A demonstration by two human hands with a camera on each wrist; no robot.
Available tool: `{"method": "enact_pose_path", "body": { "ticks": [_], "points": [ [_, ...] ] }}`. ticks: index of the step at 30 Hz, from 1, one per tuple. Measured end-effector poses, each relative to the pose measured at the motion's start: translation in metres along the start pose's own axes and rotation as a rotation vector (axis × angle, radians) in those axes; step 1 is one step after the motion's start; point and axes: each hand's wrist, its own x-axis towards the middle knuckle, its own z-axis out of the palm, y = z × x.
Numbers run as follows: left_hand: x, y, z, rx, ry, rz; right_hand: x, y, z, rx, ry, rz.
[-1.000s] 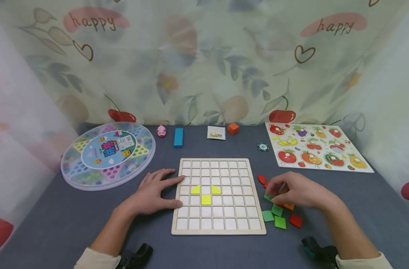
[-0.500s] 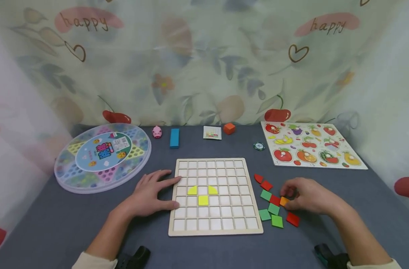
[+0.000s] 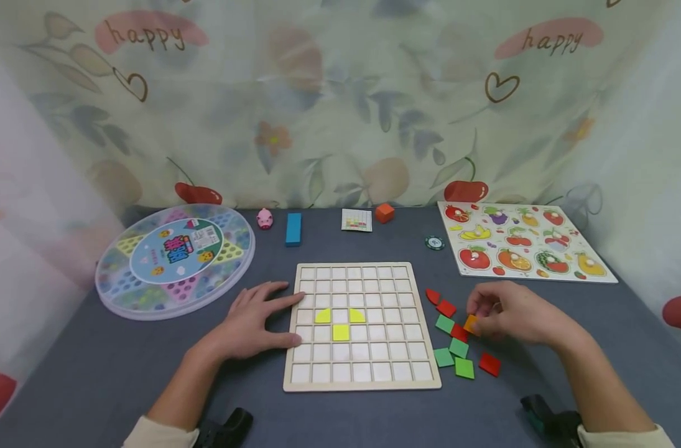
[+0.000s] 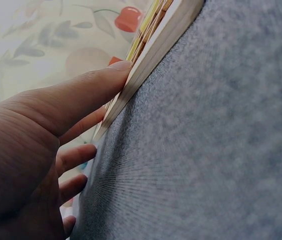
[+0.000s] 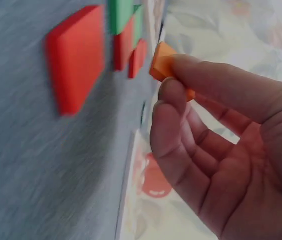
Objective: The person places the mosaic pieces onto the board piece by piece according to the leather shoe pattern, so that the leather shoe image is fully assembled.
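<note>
My right hand (image 3: 510, 311) pinches an orange square tile (image 5: 162, 61) between thumb and fingers, just above the grey tabletop. Left of it lie loose tiles: several green ones, such as a green tile (image 3: 443, 323), and several red ones, such as a red tile (image 3: 489, 364). A wooden grid board (image 3: 362, 389) sits in the middle. In its cells are two yellow quarter-round tiles, one a yellow quarter tile (image 3: 323, 316), and a yellow square tile (image 3: 341, 333). My left hand (image 3: 250, 323) rests with spread fingers at the board's left edge, thumb and index finger touching the frame.
A round Chinese checkers box (image 3: 245, 274) lies at the left. Along the back are a pink pig figure (image 3: 265, 218), a blue block (image 3: 293, 229), a pattern card (image 3: 356, 220), an orange cube (image 3: 384, 213) and a chip (image 3: 435, 242). A fruit puzzle board (image 3: 527, 239) lies at the right.
My right hand has moved right from over the green and red tiles, taken hold of the orange tile and lifted it slightly. The left hand stays at the board's edge.
</note>
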Motion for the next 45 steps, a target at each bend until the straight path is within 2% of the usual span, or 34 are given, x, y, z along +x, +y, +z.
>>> {"method": "enact_pose_path", "body": {
  "ticks": [8, 16, 28, 39, 45],
  "points": [
    [0.0, -0.001, 0.0, 0.004, 0.0, -0.007, 0.015, -0.027, 0.006, 0.061, 0.013, -0.125],
    [-0.001, 0.0, -0.001, -0.008, 0.004, 0.013, 0.033, -0.059, 0.021, 0.083, 0.004, -0.183],
    [-0.001, -0.002, 0.0, -0.01, 0.004, 0.018, 0.064, -0.09, 0.042, 0.214, -0.159, -0.221],
    [0.0, -0.003, 0.002, -0.001, 0.002, 0.001, 0.086, -0.116, 0.056, 0.223, -0.243, -0.305],
    [0.0, -0.004, 0.002, -0.002, 0.004, -0.016, 0.099, -0.131, 0.07, 0.219, -0.282, -0.316]
  ]
}}
